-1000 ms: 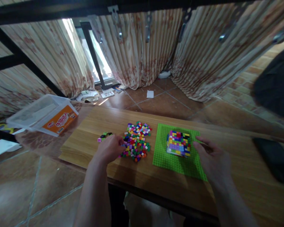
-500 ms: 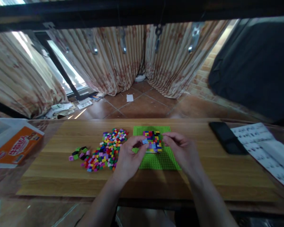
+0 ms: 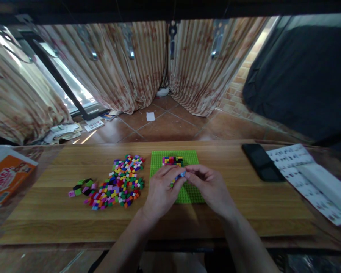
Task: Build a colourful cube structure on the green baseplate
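Note:
A small light-blue toy brick (image 3: 183, 174) is pinched between the fingertips of my left hand (image 3: 162, 186). My right hand (image 3: 211, 187) meets it from the other side, thumb and forefinger closed at the same brick. Beneath both hands lies a green studded baseplate (image 3: 193, 195). A block of mixed-colour bricks (image 3: 172, 160) stands on the plate; its near part is mostly covered by my fingers. Left of the plate, a loose pile of colourful small bricks (image 3: 118, 185) spreads over the wooden board (image 3: 252, 212).
A black phone (image 3: 263, 162) and a printed instruction sheet (image 3: 307, 182) lie to the right. At the far left is an orange and white box (image 3: 8, 176). Several green, black and pink pieces (image 3: 83, 187) sit beside the pile. A dark bar (image 3: 170, 11) crosses overhead.
My hands have come together over the brick block, the right moving in to meet the light-blue brick in the left. The view has shifted slightly to the right.

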### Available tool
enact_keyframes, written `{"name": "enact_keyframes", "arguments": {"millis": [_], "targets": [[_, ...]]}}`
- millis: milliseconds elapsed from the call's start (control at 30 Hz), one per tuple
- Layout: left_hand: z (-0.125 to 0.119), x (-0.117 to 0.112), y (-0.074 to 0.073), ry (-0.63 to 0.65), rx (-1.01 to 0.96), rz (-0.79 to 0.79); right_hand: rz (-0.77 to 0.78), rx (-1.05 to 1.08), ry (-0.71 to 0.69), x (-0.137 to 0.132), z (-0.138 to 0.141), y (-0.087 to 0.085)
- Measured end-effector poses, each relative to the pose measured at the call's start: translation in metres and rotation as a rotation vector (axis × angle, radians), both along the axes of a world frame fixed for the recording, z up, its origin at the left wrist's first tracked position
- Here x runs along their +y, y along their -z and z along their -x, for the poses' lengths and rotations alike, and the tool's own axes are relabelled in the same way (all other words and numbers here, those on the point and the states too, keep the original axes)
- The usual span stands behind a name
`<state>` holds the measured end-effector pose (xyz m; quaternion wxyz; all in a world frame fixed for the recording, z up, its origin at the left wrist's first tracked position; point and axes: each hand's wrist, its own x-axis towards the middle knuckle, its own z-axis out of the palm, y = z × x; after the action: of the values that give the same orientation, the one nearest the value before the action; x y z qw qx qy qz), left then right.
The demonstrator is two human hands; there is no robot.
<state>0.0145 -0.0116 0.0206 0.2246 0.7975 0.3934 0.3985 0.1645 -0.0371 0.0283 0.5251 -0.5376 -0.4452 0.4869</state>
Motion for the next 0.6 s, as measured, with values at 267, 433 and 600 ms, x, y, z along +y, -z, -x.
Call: {"name": "enact_keyframes", "arguments": {"millis": [267, 433, 600], "targets": [[0.015, 0.01, 0.001, -0.217, -0.034, 0.031, 0.046, -0.201, 0.196, 0.005, -0.003, 0.014], [0.027, 0.023, 0.009, -0.403, -0.083, 0.366, 0.056, -0.309, 0.195, 0.007, 0.001, 0.02], [0.023, 0.023, 0.014, -0.339, -0.105, 0.521, 0.04, -0.358, 0.201, 0.008, 0.009, 0.021]]}}
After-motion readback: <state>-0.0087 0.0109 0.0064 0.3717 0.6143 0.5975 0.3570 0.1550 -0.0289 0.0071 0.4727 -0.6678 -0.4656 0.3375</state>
